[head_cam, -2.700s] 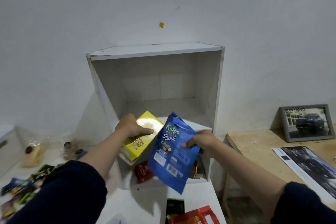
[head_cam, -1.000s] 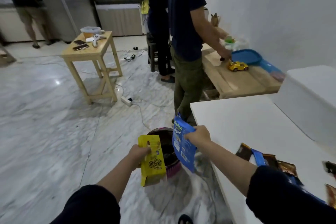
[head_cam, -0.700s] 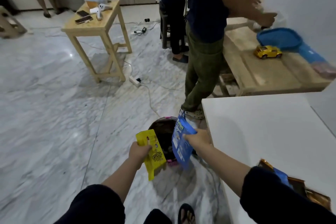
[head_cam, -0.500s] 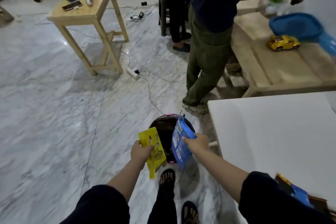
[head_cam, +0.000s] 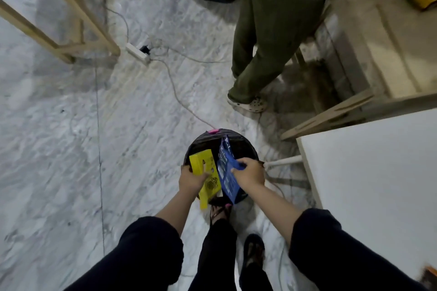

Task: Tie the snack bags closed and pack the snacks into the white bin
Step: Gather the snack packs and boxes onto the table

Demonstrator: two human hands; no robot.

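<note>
My left hand [head_cam: 192, 179] grips a yellow snack box [head_cam: 206, 172], thumb across its face. My right hand [head_cam: 249, 173] pinches a blue snack pouch [head_cam: 226, 168] by its side edge. Both packets hang right over the mouth of a round bin lined with a black bag [head_cam: 236, 143] that stands on the marble floor just in front of my feet. The white bin is not in view.
A white table [head_cam: 369, 177] edge is at my right. A person in green trousers [head_cam: 272, 30] stands beyond the round bin beside a wooden bench [head_cam: 383, 42]. A power strip [head_cam: 138, 53] and its cable lie on the floor near a wooden table's legs [head_cam: 78, 14].
I turned from the white shelf cabinet to the room, carrying both packets. My view tilted down, and my hands brought the yellow box and blue pouch over the black-lined bin.
</note>
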